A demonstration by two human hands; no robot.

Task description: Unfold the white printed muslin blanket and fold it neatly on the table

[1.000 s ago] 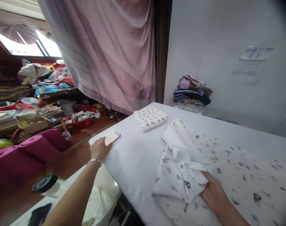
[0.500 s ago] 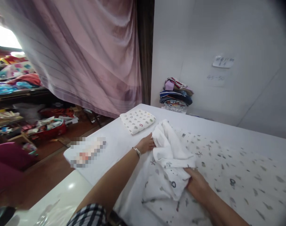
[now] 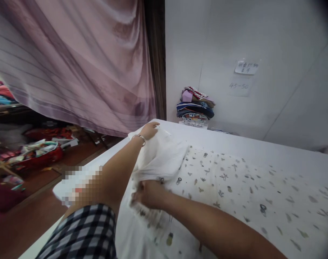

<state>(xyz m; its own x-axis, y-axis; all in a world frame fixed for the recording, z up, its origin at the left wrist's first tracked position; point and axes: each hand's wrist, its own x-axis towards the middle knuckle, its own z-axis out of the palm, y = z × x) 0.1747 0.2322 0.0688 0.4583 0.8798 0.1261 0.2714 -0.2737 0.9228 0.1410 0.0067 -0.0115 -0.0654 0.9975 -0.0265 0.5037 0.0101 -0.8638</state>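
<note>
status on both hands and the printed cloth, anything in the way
Left hand at far edge of printed cloth; right hand gripping nearer bunch, blurred. Cloth part-folded, plain white side showing. Right forearm crosses over it.

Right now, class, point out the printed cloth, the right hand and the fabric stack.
Printed cloth (image 3: 234, 190): head view, flat area.
Right hand (image 3: 150, 194): head view, its back.
Fabric stack (image 3: 195, 108): head view, its middle.

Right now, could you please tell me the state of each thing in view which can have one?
Printed cloth: spread out at right, folded over and bunched at left
Right grip: closed on the bunched part, blurred
Left grip: at the folded part's far end; closed or not, unclear
Table: partly covered
Curtain: hanging
Clothes: folded, stacked
Upper paper: posted, written on
Red tub: open, filled
</note>
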